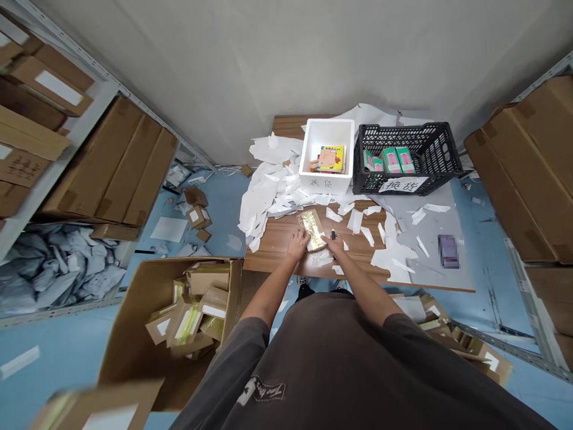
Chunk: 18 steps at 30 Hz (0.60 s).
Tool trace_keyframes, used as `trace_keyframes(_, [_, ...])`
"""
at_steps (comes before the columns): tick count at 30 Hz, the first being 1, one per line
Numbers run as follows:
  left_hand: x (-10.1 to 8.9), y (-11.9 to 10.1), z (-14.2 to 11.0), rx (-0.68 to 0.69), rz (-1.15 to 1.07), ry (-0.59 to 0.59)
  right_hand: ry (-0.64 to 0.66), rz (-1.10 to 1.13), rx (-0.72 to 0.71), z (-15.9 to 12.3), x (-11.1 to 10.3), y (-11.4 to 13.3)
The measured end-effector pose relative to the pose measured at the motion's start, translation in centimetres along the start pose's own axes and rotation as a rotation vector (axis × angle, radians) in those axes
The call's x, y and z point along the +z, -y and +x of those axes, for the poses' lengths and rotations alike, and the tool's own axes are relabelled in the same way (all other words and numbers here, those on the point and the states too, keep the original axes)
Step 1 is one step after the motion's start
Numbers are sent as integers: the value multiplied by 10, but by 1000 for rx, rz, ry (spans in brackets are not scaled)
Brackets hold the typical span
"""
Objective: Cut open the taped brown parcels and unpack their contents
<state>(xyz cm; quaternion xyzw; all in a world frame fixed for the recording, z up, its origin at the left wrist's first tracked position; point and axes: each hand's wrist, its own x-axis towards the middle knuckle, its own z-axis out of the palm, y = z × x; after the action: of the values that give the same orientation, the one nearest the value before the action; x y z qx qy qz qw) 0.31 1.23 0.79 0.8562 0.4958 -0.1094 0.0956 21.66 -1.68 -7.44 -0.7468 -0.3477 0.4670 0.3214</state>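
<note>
A small flat cardboard parcel with shiny tape along its top lies tilted on the wooden table near its front edge. My left hand is at the parcel's left side, its fingers pressed against the edge. On the right, my right hand closes around a slim black and yellow tool that looks like a box cutter, pointing away from me. The thumb side of this hand is against the parcel's near right corner. Torn white scraps lie about both hands.
Behind the parcel stand a white bin with small boxes and a black crate with green-and-pink boxes. A large carton of parcels is at my left. Loaded shelves flank both sides. A blurred purple item lies right.
</note>
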Motion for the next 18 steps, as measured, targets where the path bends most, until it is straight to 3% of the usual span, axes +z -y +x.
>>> trace_keyframes(3, [4, -2, -5, 111, -31, 20, -37, -44, -5, 4, 2, 8])
trace_keyframes(8, [-6, -6, 8, 230, -94, 72, -5, -67, 20, 12, -6, 18])
trace_keyframes(14, [-2, -26, 0, 125, -112, 73, 9, -139, -7, 16, -14, 24])
trace_keyframes(18, [1, -27, -6, 104, -152, 47, 10, -165, -39, 20, -18, 32])
